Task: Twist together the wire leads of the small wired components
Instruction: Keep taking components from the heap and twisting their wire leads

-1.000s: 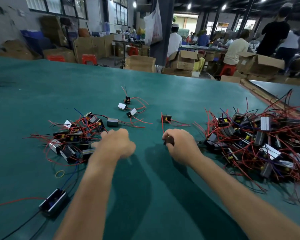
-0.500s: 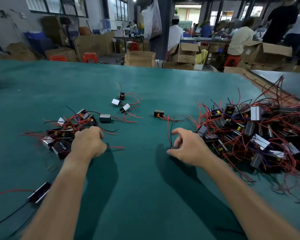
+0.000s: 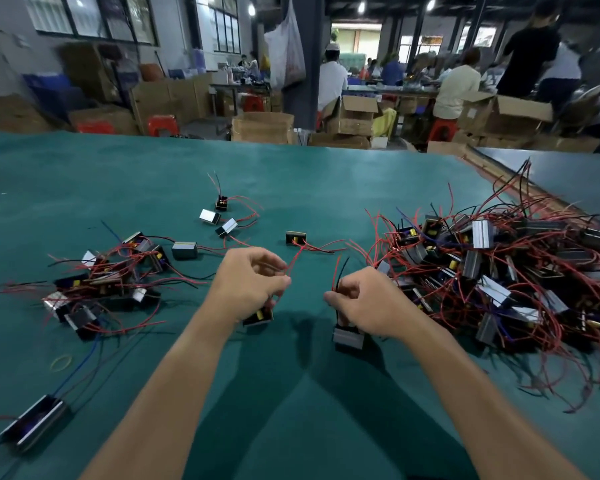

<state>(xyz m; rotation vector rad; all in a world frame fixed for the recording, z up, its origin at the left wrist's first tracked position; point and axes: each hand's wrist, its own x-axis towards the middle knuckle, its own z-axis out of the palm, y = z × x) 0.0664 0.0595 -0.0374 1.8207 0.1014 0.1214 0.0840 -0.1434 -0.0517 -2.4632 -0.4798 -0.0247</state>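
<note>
Both hands are busy here. The left hand [image 3: 248, 285] has its fingers curled and is pinching thin red leads [image 3: 289, 268] between thumb and fingertips. A little boxy component [image 3: 258, 317] sits just under the palm, black body with a yellow bit showing. The right hand [image 3: 368, 303] is curled the same way round a red and a black lead [image 3: 338, 271] that poke straight up out of the fist. A second component [image 3: 349, 337] with a shiny grey metal face is right below it, can't tell if it's touching the surface. It's all over a matte teal-green table mat [image 3: 84, 174]. Just beside the right wrist there's a big messy heap [image 3: 499, 271] of the same blocks tangled in red wire. A smaller tangle [image 3: 108, 275] sits to the left, and a few loose ones [image 3: 219, 216] lie farther back. There's also a yellow rubber band [image 3: 61, 362] and a longer block [image 3: 32, 422] near the bottom left corner.
</note>
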